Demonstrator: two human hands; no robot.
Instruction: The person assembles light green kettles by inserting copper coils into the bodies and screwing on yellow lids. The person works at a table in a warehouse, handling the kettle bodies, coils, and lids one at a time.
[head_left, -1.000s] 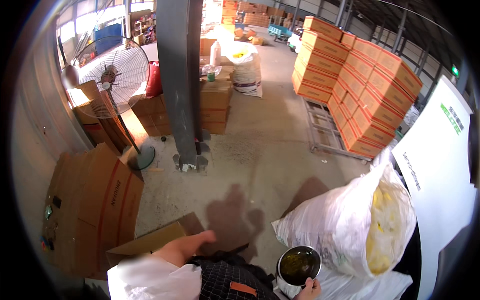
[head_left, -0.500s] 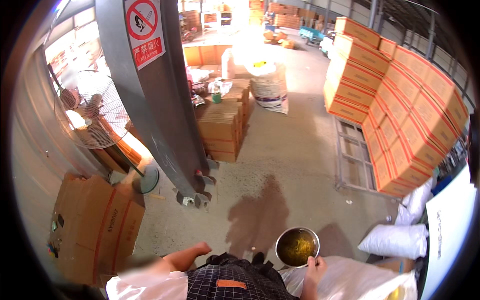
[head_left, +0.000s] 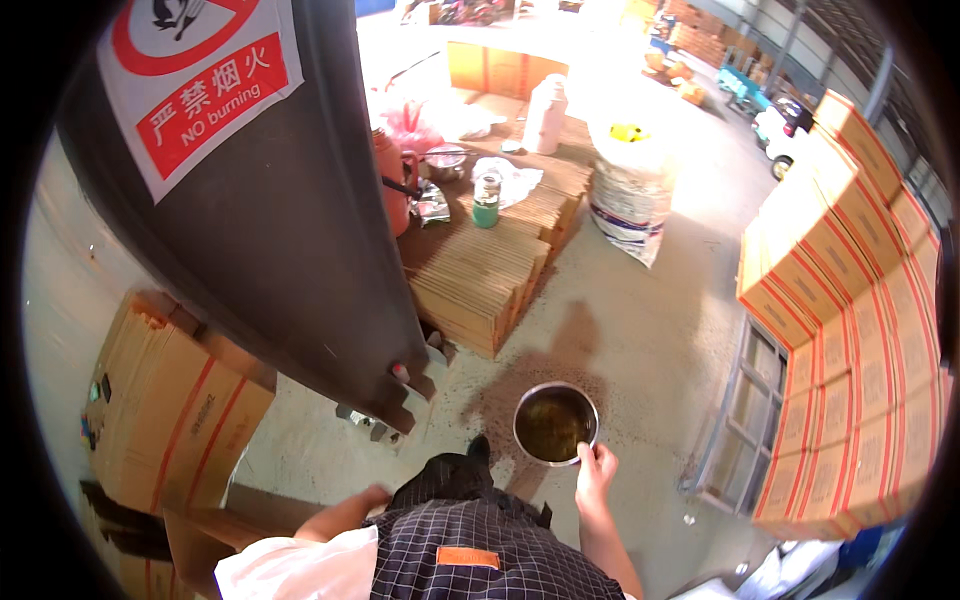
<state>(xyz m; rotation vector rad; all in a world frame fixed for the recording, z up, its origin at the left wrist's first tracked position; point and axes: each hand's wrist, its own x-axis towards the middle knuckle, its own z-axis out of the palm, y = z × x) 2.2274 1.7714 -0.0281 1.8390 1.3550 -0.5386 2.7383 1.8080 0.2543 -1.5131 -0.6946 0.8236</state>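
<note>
- At far left, leaning flat cardboard boxes (head_left: 165,400) with red stripes, beside the wall.
- Next to them, a thick dark steel pillar (head_left: 290,230) with a red-and-white warning sign (head_left: 205,75) near its top, bolted at its base to the concrete floor (head_left: 640,330).
- Low in the picture, left hand (head_left: 372,494) hanging beside the checked apron (head_left: 480,545), mostly hidden; open or closed cannot be told.
- Behind the pillar, a stack of folded brown cartons (head_left: 495,265) carrying a green jar (head_left: 486,200), a red canister (head_left: 392,180) and a white bottle (head_left: 545,115).
- In the middle, round metal bowl (head_left: 555,423) with dark yellowish liquid, held out above a dark patch on the floor.
- Right hand (head_left: 594,470) closed on the near rim of the bowl, thumb on top of the rim.
- Further back, a large white woven sack (head_left: 630,195), open at top.
- At far right, long wall of stacked orange-and-white boxes (head_left: 850,330), well apart from the bowl.
</note>
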